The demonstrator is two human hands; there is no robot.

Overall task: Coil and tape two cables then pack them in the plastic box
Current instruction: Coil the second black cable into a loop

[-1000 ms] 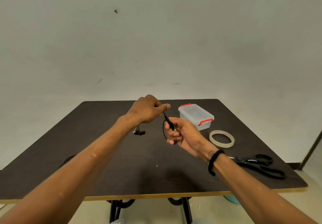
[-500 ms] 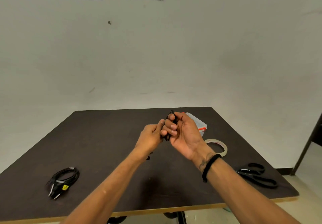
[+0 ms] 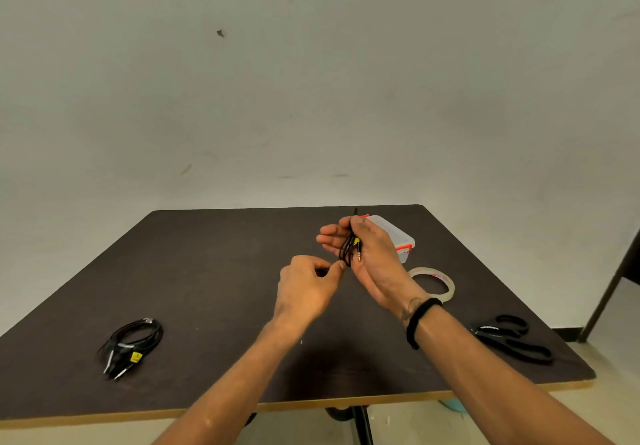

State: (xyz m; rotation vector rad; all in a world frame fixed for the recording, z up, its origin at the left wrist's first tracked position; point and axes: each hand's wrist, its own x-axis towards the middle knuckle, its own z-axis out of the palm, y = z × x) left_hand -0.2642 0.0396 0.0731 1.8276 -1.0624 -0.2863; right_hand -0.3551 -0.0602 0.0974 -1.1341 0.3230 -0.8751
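A small bundle of black cable (image 3: 349,250) is held upright in the right hand (image 3: 372,257), pinned against the palm by the thumb, with the fingers only loosely bent; a yellow tag and a metal plug tip are seen at the bundle's right side. The left hand (image 3: 306,288) is raised just below and to the left, its fingers curled, with thumb and forefinger brought together at the bundle's lower end; whether the cable is actually pinched there cannot be told. Both hands are kept above the tabletop (image 3: 214,271), toward its far right part. The box (image 3: 398,236) is partly hidden behind the right hand, near the far right corner. The tape (image 3: 436,283) is laid flat just nearer than the box. The scissors (image 3: 512,339) are placed near the right edge. A second cable (image 3: 133,344), coiled and carrying a yellow tag, is left near the front left corner.
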